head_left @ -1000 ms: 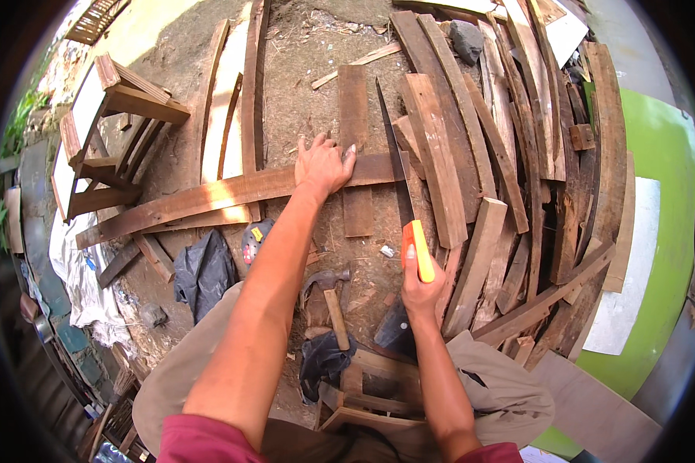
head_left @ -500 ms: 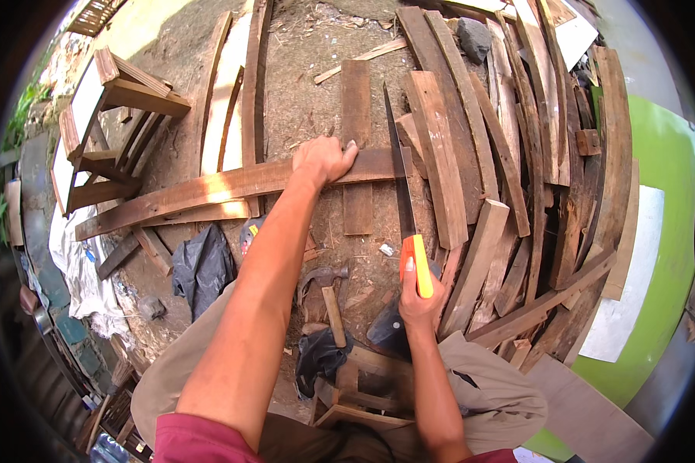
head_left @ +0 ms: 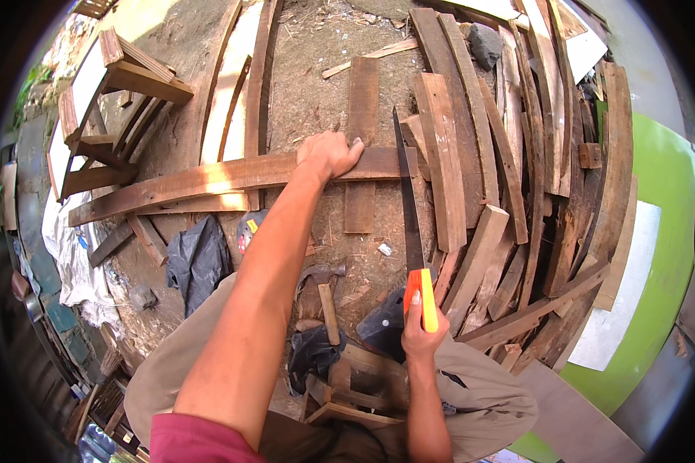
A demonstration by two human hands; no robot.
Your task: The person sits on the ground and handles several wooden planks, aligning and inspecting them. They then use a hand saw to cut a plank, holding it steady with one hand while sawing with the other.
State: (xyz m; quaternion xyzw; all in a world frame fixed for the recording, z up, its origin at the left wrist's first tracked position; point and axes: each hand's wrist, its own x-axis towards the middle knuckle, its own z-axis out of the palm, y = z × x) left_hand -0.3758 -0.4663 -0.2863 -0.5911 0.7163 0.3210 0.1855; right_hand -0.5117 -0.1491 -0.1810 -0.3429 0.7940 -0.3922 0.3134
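A long brown wooden plank [head_left: 239,174] lies crosswise in front of me, over a shorter upright-lying board [head_left: 362,108]. My left hand [head_left: 330,154] is closed over the plank's right part and presses it down, its thumb stretched to the right. My right hand [head_left: 422,328] grips the orange and yellow handle of a handsaw [head_left: 411,216]. The saw's dark blade points away from me and crosses the plank close to its right end. Whether the teeth have cut into the wood cannot be made out.
Many loose planks [head_left: 444,154] are stacked on the right, with a grey stone [head_left: 485,45] among them. A claw hammer [head_left: 328,305] lies between my legs, near a black plastic bag [head_left: 314,355]. At the left stand a wooden frame [head_left: 147,83] and another dark bag [head_left: 198,258].
My right hand has drawn the saw back toward me, so its tip and handle sit lower. My left hand stays on the plank. The whole view has shifted slightly.
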